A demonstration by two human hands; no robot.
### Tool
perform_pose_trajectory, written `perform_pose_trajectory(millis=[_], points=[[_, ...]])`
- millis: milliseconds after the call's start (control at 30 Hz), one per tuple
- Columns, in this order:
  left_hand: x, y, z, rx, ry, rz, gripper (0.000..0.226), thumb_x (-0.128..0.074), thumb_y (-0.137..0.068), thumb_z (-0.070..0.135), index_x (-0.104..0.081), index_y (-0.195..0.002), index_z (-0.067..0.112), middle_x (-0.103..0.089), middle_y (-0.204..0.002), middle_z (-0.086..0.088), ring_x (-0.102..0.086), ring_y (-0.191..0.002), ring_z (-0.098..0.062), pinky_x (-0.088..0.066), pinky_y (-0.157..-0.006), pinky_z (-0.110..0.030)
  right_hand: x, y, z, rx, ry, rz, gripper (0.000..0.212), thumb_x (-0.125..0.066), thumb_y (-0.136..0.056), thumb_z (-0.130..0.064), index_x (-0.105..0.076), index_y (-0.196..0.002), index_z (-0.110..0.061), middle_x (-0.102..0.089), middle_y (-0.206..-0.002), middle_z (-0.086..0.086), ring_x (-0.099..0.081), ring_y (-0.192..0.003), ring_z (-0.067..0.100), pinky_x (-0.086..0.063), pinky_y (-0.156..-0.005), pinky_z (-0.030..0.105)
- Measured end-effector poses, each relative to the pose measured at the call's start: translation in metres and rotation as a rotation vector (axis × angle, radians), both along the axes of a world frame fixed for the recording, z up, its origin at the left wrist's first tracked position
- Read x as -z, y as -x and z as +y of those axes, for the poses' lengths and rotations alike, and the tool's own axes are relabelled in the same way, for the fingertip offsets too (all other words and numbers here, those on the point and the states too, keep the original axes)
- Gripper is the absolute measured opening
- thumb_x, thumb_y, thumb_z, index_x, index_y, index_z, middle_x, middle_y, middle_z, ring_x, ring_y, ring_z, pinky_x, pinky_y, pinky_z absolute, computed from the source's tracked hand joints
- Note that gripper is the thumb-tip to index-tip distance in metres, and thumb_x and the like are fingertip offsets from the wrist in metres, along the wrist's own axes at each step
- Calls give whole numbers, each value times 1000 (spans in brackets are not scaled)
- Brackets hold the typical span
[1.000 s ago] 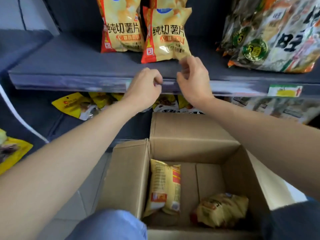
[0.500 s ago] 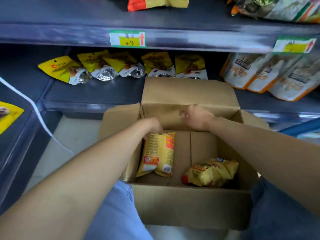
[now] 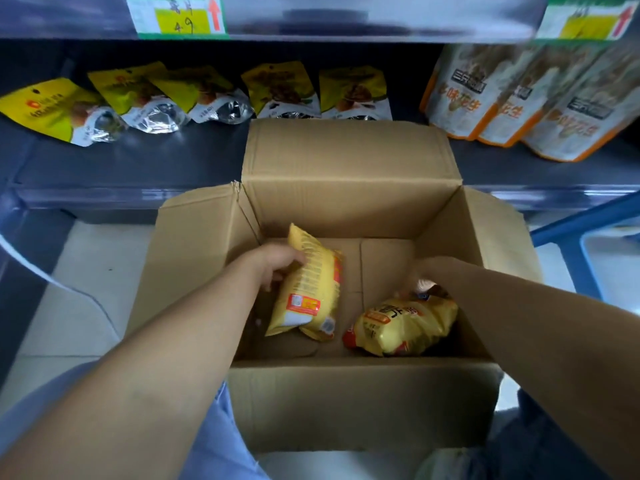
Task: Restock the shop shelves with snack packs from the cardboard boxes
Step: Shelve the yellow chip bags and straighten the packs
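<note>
An open cardboard box (image 3: 346, 403) stands on the floor in front of me. Two yellow snack packs lie inside. The left pack (image 3: 311, 289) leans upright against the box's left wall, and my left hand (image 3: 277, 265) grips its upper left edge. The right pack (image 3: 405, 323) lies on the box bottom. My right hand (image 3: 424, 275) reaches down behind that pack's top end; its fingers are mostly hidden by my forearm and the pack.
The lower shelf (image 3: 156, 168) behind the box holds several yellow foil pouches (image 3: 145, 95) on the left and orange-white peanut bags (image 3: 512, 98) on the right. A price tag (image 3: 180, 15) sits on the upper shelf edge. A blue frame (image 3: 581, 237) stands at the right.
Both hands dropped from the upper shelf edge into the box. My left hand took hold of the left pack; my right hand reached the right pack. The view tilted downward.
</note>
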State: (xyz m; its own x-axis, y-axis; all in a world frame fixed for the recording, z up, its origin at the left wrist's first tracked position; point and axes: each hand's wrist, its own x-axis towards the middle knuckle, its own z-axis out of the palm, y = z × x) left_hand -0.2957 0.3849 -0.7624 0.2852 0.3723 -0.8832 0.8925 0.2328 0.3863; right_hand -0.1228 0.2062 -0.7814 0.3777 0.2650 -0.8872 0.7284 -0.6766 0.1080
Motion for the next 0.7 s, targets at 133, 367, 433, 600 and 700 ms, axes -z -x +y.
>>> perform_pose_trajectory(millis=[133, 367, 433, 600, 700], points=[[7, -10, -11, 91, 60, -6, 19, -52, -90, 12, -59, -108, 10, -55, -107, -5, -51, -107, -26, -33, -103, -43, -20, 8, 1, 130, 42, 41, 50, -55, -92, -42, -54, -129, -8, -58, -120, 7, -53, -114, 23, -44, -101, 33], [26, -17, -22, 64, 173, -19, 39, -61, -90, 15, -52, -127, 7, -61, -119, -9, -57, -109, -23, -46, -96, -37, -34, 4, 11, 348, 93, 179, 38, -58, -93, -33, -54, -119, -5, -50, -114, 13, -50, -101, 26, -41, -78, 31], [26, -16, -23, 75, 246, -36, 46, -65, -86, 22, -50, -128, 8, -60, -120, -10, -56, -112, -26, -46, -96, -39, -39, 2, 13, 421, 91, 232, 30, -59, -93, -28, -56, -107, -2, -51, -108, 14, -52, -93, 28, -46, -78, 33], [26, -21, -28, 70, 380, -124, 35, -57, -85, 39, -54, -110, 14, -61, -108, -13, -56, -102, -30, -40, -100, -48, -42, -3, 9, 641, 122, 340, 26, -61, -90, -14, -55, -110, 2, -53, -116, 20, -54, -99, 34, -51, -88, 49], [28, -24, -30, 52, 304, -105, 23, -48, -91, 35, -56, -94, 14, -60, -98, -11, -55, -98, -30, -34, -106, -52, -35, -8, 7, 780, 20, 316, 27, -62, -89, -13, -61, -113, 0, -55, -123, 14, -56, -110, 28, -39, -109, 41]])
